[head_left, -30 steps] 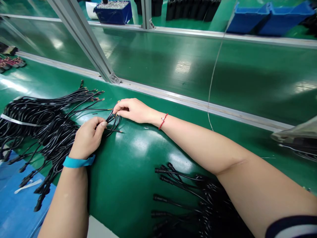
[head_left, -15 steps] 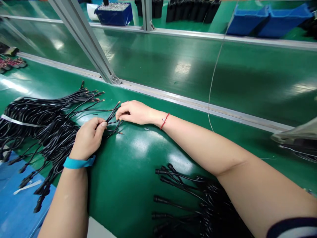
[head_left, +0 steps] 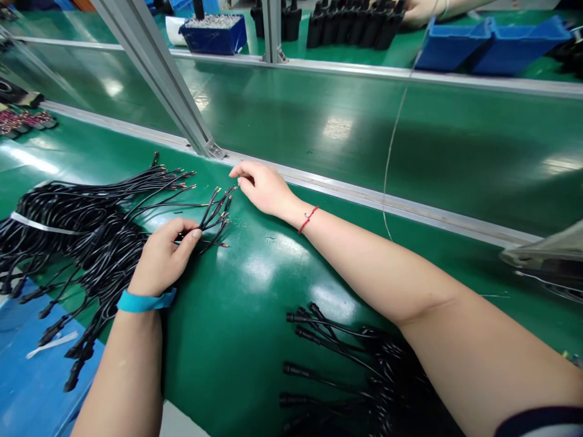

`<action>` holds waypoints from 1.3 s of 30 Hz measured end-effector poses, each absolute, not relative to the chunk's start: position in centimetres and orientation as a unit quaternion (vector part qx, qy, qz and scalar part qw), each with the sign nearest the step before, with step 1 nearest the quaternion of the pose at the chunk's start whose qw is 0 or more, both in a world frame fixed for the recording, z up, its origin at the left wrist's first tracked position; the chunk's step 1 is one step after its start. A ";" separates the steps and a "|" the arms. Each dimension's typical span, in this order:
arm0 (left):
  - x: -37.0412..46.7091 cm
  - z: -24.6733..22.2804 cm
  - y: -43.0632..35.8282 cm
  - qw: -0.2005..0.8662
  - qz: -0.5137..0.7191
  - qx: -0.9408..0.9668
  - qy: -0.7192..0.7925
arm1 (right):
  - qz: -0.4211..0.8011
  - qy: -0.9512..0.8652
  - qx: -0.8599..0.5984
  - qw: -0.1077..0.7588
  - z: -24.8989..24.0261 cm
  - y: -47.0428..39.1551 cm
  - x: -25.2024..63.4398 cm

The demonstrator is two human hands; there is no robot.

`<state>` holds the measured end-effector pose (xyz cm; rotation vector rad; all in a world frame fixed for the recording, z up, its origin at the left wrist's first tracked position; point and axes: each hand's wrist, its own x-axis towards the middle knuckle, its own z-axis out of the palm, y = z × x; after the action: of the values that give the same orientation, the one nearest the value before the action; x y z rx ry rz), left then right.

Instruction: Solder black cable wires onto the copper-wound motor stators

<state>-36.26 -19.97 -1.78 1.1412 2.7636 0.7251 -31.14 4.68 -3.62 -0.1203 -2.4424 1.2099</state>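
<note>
My left hand [head_left: 166, 252], with a turquoise band at the wrist, is closed in a pinch on several black cables [head_left: 210, 220]. Their stripped copper ends fan out to the right of my thumb. Just beyond those ends, my right hand [head_left: 262, 188] hovers with its fingers loosely curled and a gap between index finger and thumb. Nothing shows between them. A red string bracelet circles that wrist. Left of my left hand lies a big bundle of black cables [head_left: 59, 212], looped and bound by a white tie, its plug ends hanging toward the lower left.
More black cables with round connectors [head_left: 332, 376] lie at the lower right. A metal post [head_left: 159, 73] and rail cross the green bench [head_left: 228, 340]. Behind stand blue bins [head_left: 455, 45], a blue box of small parts [head_left: 214, 36] and black parts, near another person's hand [head_left: 416, 12].
My right hand has drawn back up and to the right, away from the cable ends, and its fingers have opened. The cable ends spread wider. Another person's hand has appeared at the top.
</note>
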 end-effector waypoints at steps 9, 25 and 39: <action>-36.1 -1.2 -19.8 0.070 0.185 0.477 0.856 | 0.381 -0.906 -0.013 0.186 -3.5 4.3 -30.8; -34.8 -2.2 -17.8 -0.011 0.104 0.478 0.872 | 0.257 -0.960 -0.034 0.104 -3.4 1.5 -31.1; -34.5 -2.4 -17.1 0.002 0.150 0.456 0.877 | 0.284 -0.951 -0.050 0.110 -3.0 2.2 -31.5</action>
<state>-34.46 -17.10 -2.41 1.4310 2.7522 0.4717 -31.47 2.22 -2.99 -0.1459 -2.7955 0.8353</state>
